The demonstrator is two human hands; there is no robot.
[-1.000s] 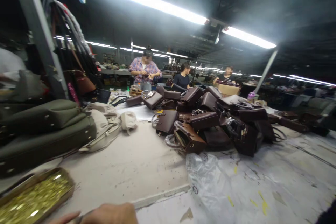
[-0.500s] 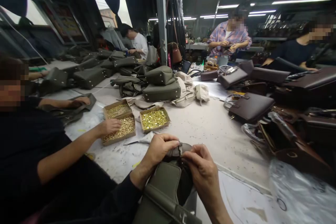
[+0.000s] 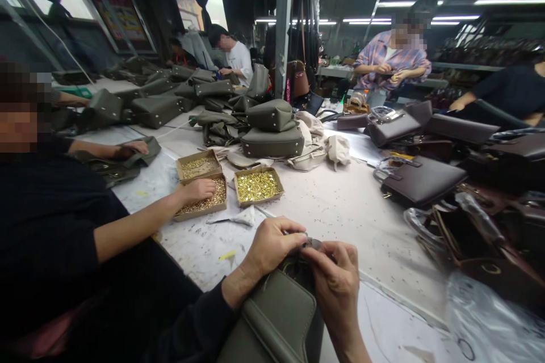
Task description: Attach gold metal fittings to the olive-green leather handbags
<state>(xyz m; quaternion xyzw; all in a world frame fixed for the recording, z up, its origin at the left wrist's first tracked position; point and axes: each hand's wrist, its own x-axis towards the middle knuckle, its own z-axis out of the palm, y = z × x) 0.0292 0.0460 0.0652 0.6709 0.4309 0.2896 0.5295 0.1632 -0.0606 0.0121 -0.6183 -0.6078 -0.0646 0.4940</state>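
Observation:
An olive-green handbag (image 3: 276, 315) lies in front of me, its flap towards me. At its far edge my left hand (image 3: 272, 247) pinches the bag's edge between thumb and fingers. Close beside it, my right hand (image 3: 338, 278) is closed with thumb and fingertips on the same edge. Whatever small part may sit between the fingertips is hidden. A slim pointed tool with a white wrapped end (image 3: 242, 216) rests on the table just beyond my left hand.
A co-worker's hand (image 3: 199, 190) reaches into a cardboard box of gold-coloured studs (image 3: 204, 211); another box of gold pieces (image 3: 259, 199) stands beside it. Green bags (image 3: 272, 142) are stacked beyond. Brown bags (image 3: 426, 178) and clear plastic (image 3: 481, 312) lie to the right.
My view has swung slightly left, so the surroundings appear further right. My hands have come closer together at the bag's edge. The co-worker's hand remains in the stud box.

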